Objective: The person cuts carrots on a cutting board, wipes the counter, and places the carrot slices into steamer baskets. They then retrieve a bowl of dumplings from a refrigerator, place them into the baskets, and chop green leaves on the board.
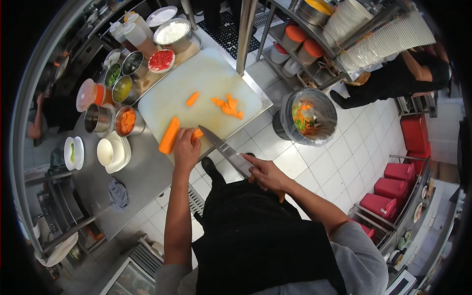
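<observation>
My right hand (267,174) is wrapped round the handle of a kitchen knife (227,152), its blade slanting up and left over the front edge of the white cutting board (164,96). The fingers of my left hand (186,150) are closed on a short carrot piece (197,133), with the blade tip close beside it. Left of that hand lies a thick peeled carrot length (169,134). Farther back on the board are a single carrot piece (192,99) and a small heap of carrot offcuts (229,106).
A metal container of carrot pieces (128,121) stands left of the board, near stacked white bowls (112,151) and a grey cloth (118,193). A lined bin with scraps (308,118) is right of the counter. Another person (393,78) is at the upper right.
</observation>
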The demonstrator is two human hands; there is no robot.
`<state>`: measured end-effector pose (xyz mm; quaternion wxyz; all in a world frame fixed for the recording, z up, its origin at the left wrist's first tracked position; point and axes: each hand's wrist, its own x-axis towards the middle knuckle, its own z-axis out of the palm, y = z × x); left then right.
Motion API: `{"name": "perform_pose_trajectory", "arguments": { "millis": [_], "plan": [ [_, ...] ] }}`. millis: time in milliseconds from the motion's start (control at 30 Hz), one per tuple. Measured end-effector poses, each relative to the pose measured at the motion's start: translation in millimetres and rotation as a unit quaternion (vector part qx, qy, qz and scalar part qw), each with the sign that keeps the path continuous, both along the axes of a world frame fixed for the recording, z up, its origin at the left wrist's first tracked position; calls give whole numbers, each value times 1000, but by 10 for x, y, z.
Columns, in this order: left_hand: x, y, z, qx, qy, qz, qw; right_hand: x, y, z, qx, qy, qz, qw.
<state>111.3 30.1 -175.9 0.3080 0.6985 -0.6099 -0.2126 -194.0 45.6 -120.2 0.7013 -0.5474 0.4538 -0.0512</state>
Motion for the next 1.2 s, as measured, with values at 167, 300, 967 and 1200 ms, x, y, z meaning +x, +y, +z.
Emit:
{"name": "perform_pose_trajectory", "arguments": {
  "millis": [167, 300, 967, 1200],
  "plan": [
    [-14, -2, 42, 10, -2, 3, 1000, 49, 0, -14, -17, 5, 5, 1000],
    [-1, -8, 29, 11, 0, 0, 1000, 19, -19, -60, 39, -18, -16, 999],
    [-118, -28, 16, -47, -78, -15, 996, 112, 305, 141, -374, 213, 130, 893],
    [-146, -39, 8, -46, -85, -9, 995, 152, 282, 269, -384, 219, 151, 884]
  ]
}}
